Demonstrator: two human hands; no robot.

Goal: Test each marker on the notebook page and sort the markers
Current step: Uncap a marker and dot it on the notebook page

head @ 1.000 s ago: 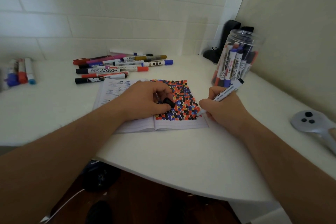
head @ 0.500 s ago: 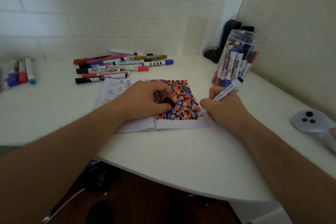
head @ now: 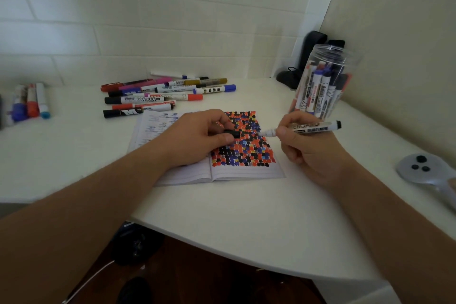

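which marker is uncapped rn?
The whiteboard marker in the right hand, bare tip pointing left over the notebook. Its black cap sits in the left hand. Pile markers look capped.

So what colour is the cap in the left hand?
Black. The cap pinched in the left hand shows best in the head view.

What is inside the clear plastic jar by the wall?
The jar holds several markers standing upright, with blue, red and dark caps. Their exact number cannot be counted, because they overlap each other.
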